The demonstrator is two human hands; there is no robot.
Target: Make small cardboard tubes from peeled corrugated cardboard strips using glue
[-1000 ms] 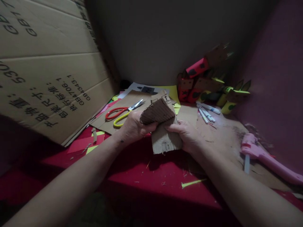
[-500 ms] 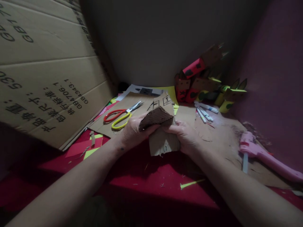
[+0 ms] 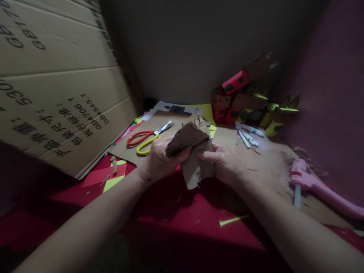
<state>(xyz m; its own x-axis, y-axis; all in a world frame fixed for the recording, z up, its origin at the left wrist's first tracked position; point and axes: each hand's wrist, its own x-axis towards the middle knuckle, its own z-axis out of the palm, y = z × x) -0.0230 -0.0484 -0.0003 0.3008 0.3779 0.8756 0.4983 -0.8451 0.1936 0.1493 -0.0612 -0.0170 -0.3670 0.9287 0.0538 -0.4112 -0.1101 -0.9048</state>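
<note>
Between my two hands is a piece of cardboard [image 3: 192, 170], partly peeled, its corrugated ribs bare on a folded-back flap and its lower edge ragged. My left hand [image 3: 160, 155] is closed around the left side, by the dark ribbed flap. On the other side, my right hand [image 3: 226, 161] pinches it with the thumb on the pale face. Printed arrow marks show on its upper part. Just left of my left hand, scissors [image 3: 149, 140] with one red and one yellow handle lie with blades slightly apart on a flat cardboard sheet [image 3: 125, 151].
A large printed cardboard box [image 3: 65, 87] stands at left. Toward the back right are red and yellow paper-and-cardboard figures [image 3: 236, 98] and several white markers [image 3: 248, 134]. A pink glue gun [image 3: 313, 182] lies at right. Paper scraps [image 3: 104, 176] lie on the red cloth [image 3: 170, 216].
The cardboard piece has tilted and twisted between my hands, and its lower part looks narrower and more bent. The whole view has shifted slightly.
</note>
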